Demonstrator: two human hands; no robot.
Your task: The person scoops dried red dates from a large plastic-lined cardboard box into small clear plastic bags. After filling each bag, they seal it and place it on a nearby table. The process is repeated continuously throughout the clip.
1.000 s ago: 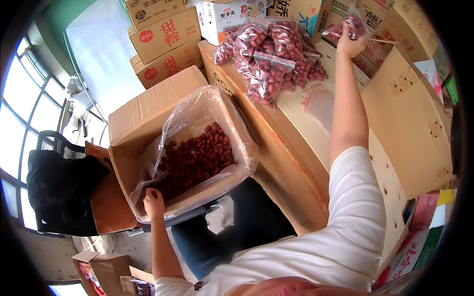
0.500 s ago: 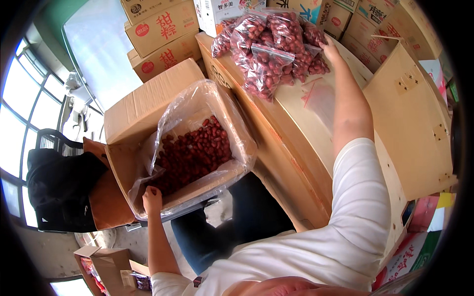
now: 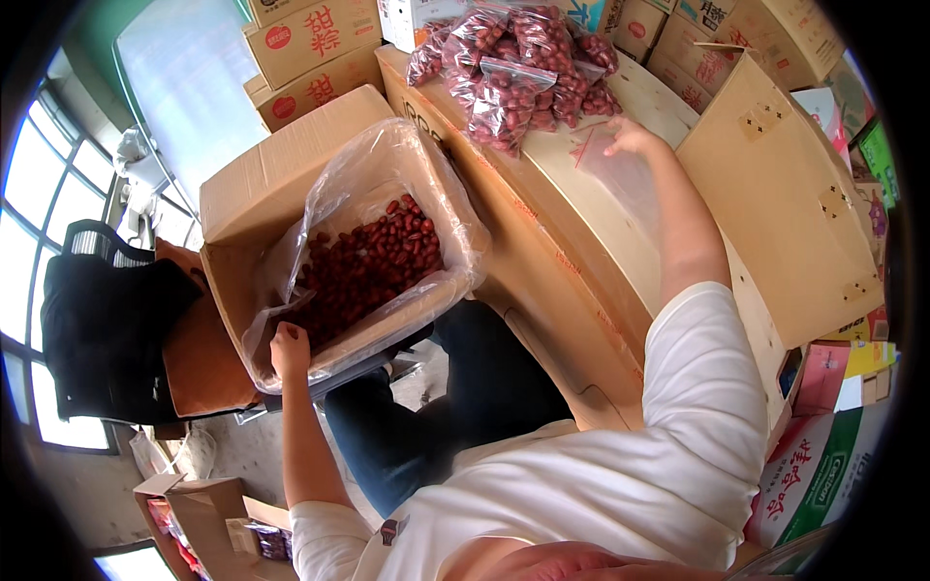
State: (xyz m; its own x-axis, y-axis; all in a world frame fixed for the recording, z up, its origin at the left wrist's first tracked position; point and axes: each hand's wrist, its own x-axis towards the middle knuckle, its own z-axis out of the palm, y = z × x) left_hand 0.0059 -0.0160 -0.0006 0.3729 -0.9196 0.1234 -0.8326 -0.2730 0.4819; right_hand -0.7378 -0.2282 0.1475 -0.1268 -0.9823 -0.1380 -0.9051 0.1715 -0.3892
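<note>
My right hand (image 3: 635, 138) reaches over a light wooden tabletop, at the upper end of flat, clear zip bags (image 3: 625, 194) with a red seal strip. Its fingers are partly stretched and apart, with nothing visible in them. Just beyond lies a heap of filled clear zip bags (image 3: 513, 87), packed with dark red dates. My left hand (image 3: 290, 351) is closed at the near left corner of an open carton; what its fingers hold is hidden. Loose red dates (image 3: 373, 257) lie inside the carton (image 3: 281, 165), on a clear plastic liner (image 3: 450, 223) that drapes over the rim.
Stacked cartons (image 3: 315, 48) stand behind the table (image 3: 668, 107). An upright cardboard flap (image 3: 785, 194) rises at right. A chair draped with black cloth (image 3: 107, 329) is at left. Below it on the floor sits an open box (image 3: 208, 513) of packets.
My right hand has come away from the heap of filled bags, back toward me, to the empty bags. My left hand stays at the carton's corner. The view has shifted slightly.
</note>
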